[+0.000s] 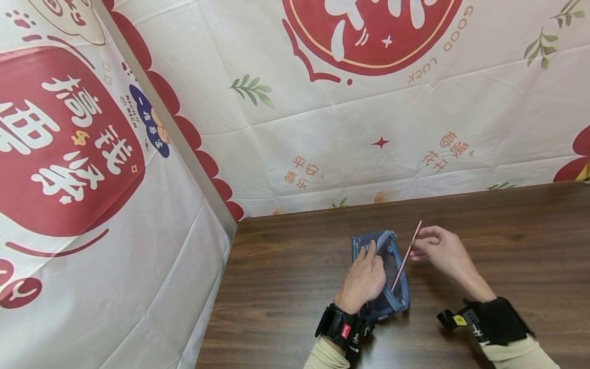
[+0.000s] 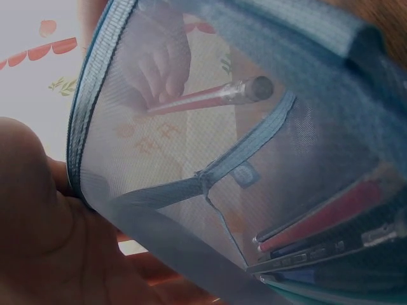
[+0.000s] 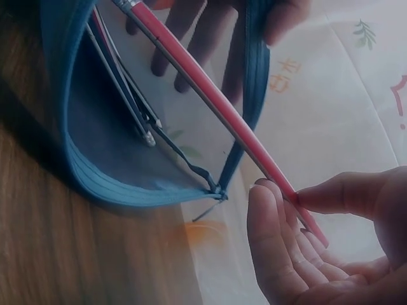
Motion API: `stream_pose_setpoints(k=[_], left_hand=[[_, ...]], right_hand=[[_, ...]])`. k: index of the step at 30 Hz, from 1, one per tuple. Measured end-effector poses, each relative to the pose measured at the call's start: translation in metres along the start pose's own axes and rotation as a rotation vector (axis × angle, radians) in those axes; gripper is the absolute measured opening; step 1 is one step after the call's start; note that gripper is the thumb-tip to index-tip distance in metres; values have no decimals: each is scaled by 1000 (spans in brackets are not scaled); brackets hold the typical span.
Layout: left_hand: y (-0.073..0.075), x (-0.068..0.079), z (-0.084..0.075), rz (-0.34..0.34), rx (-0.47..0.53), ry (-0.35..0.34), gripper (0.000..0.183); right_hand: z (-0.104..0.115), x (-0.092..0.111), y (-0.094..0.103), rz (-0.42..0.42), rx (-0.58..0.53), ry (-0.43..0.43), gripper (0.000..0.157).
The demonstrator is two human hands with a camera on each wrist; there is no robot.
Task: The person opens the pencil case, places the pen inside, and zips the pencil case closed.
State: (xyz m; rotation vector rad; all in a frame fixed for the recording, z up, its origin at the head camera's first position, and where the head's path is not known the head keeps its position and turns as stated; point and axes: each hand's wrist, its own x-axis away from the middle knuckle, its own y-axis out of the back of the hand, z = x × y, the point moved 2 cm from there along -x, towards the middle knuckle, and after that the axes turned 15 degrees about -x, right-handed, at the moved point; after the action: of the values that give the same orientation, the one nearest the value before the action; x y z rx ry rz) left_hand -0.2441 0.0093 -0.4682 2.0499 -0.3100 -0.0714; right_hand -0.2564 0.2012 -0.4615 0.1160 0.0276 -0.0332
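Observation:
A blue mesh zip pencil case (image 1: 400,299) stands on the table with its mouth open. At its left side my left hand (image 1: 364,281) grips the edge, and its fingers show through the mesh in the right wrist view. My right hand (image 1: 444,254) pinches a pink-red pencil (image 3: 222,114) near one end, between thumb and fingers. The pencil slants down into the open mouth, with its silver ferrule and dark eraser end (image 2: 259,89) lowermost. Inside the case lie several pens and pencils (image 2: 324,219), partly blurred by the mesh.
The brown wooden table (image 1: 286,277) extends to both sides of the case. A white printed cloth (image 1: 258,159) hangs behind it. Another printed cloth panel (image 1: 152,266) stands along the table's left edge.

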Motion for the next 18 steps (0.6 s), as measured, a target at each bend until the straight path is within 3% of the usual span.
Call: stream_pose_setpoints(k=[18], left_hand=[[1, 1, -1, -3, -30, 11, 52]], right_hand=[[-7, 1, -22, 77, -55, -20, 44]])
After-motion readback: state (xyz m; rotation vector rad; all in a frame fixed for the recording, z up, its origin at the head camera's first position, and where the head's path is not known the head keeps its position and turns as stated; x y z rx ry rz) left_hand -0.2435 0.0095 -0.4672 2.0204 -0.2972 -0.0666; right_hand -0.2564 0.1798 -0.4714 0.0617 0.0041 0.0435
